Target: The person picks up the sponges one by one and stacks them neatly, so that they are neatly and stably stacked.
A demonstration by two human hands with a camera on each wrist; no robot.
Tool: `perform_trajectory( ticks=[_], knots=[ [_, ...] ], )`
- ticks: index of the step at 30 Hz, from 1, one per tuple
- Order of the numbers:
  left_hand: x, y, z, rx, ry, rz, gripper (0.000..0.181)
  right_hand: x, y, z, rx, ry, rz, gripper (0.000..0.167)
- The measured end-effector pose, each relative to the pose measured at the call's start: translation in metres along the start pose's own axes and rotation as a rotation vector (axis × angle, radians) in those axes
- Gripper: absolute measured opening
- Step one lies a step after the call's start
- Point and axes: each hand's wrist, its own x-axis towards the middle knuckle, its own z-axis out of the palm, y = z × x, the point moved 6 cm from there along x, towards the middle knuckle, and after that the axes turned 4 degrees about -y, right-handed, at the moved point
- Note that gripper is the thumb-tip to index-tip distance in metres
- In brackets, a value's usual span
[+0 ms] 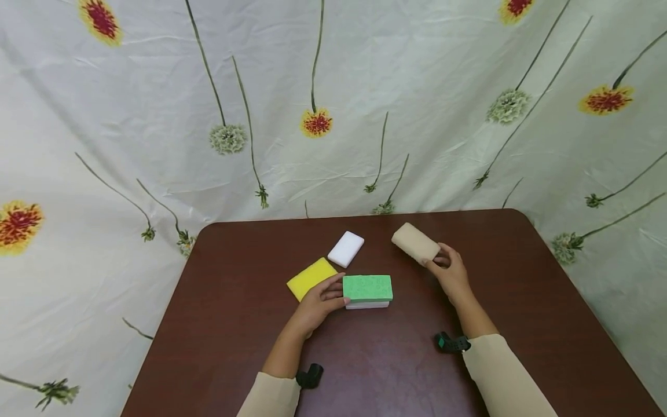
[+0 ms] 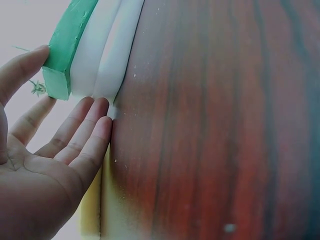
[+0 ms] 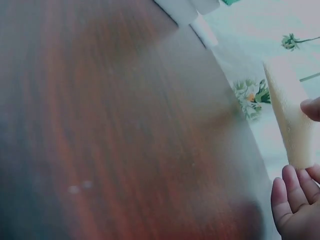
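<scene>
In the head view a green sponge [image 1: 367, 287] lies on top of white sponge blocks [image 1: 370, 305]. Two white layers [image 2: 107, 55] show beneath the green one in the left wrist view. My left hand [image 1: 314, 308] touches the left end of this stack, thumb at the near corner, fingers fairly straight along the end. My right hand [image 1: 449, 274] pinches one end of a beige sponge [image 1: 414, 242] between thumb and fingers. The right wrist view shows that beige sponge [image 3: 290, 115] tilted, with fingertips under its lower end.
A yellow sponge [image 1: 308, 279] lies left of the stack, partly behind my left hand. Behind it a white sponge block [image 1: 346, 249] rests on the dark brown table [image 1: 234, 301]. A flower-print cloth [image 1: 427, 75] hangs beyond the table's far edge.
</scene>
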Motion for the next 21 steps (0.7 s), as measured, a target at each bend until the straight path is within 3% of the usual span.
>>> perform_trajectory(
  ticks=[11, 21],
  knots=[
    [0.001, -0.002, -0.001, -0.004, -0.009, -0.005, 0.066, -0.02, -0.022, 0.008, 0.061, -0.054, -0.127, 0.079],
    [0.001, -0.002, 0.0, -0.014, -0.013, 0.002, 0.067, -0.042, -0.04, 0.027, 0.122, -0.174, -0.225, 0.072]
  ],
)
